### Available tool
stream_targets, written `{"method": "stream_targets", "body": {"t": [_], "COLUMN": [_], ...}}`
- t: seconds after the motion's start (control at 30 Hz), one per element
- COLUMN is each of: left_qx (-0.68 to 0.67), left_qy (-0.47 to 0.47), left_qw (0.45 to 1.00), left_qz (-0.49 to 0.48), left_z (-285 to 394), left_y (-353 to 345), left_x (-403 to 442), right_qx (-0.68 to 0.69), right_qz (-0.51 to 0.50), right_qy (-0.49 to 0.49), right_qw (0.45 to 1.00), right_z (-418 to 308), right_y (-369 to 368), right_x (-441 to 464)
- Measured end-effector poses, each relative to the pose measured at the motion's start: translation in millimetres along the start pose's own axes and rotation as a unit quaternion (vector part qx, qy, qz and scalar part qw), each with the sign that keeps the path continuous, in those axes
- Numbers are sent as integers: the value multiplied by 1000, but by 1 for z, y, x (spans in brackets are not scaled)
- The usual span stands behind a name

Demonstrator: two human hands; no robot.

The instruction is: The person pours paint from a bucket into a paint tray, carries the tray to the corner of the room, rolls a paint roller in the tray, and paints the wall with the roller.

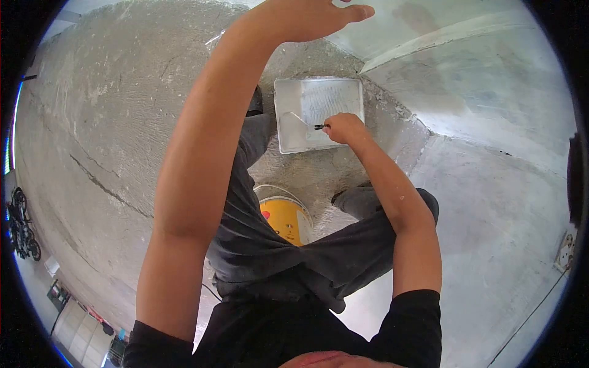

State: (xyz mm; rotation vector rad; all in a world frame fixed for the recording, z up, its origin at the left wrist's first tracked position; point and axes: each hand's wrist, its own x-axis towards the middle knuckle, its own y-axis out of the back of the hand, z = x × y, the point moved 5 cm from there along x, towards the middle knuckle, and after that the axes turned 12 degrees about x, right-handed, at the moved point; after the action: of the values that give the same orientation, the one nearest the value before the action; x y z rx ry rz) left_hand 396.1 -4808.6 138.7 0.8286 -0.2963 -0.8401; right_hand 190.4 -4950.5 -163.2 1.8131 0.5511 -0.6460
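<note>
My right hand (345, 129) is closed around the black handle of a paint roller (319, 127). Its thin wire frame curves to the left over a white paint tray (281, 138); the roller head is hard to make out against the white. The tray lies on the floor and has a ribbed slope with white paint on it. My left hand (316, 17) reaches far forward at the top edge, close to the pale wall. Its thumb is stretched out and nothing shows in it, though part of the hand is cut off by the frame.
A yellow bucket (287, 221) with a wire handle stands between my legs. Pale walls (472, 80) meet in a corner ahead and to the right. The rough concrete floor (110, 122) stretches left, with a motorcycle (23, 224) at the far edge.
</note>
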Motion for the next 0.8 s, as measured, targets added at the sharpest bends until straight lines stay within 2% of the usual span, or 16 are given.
{"method": "stream_targets", "body": {"t": [0.5,0.67,0.7,0.77,0.8], "left_qx": [-17,0,-7,-16,-3], "left_qy": [-9,7,-11,-28,-51], "left_qw": [1000,1000,1000,999,997], "left_qz": [3,-3,0,9,51], "left_z": [1,1,-1,-6,-9], "left_y": [-2,-3,-6,-16,-22], "left_x": [-1,-2,-1,-4,-1], "right_qx": [5,26,21,-8,-13], "right_qz": [-7,58,59,131,133], "right_qy": [-8,37,35,50,49], "right_qw": [1000,997,997,990,990], "right_z": [-6,-15,-14,-19,-16], "right_y": [5,11,10,15,16], "right_x": [-9,-25,-31,-50,-58]}}
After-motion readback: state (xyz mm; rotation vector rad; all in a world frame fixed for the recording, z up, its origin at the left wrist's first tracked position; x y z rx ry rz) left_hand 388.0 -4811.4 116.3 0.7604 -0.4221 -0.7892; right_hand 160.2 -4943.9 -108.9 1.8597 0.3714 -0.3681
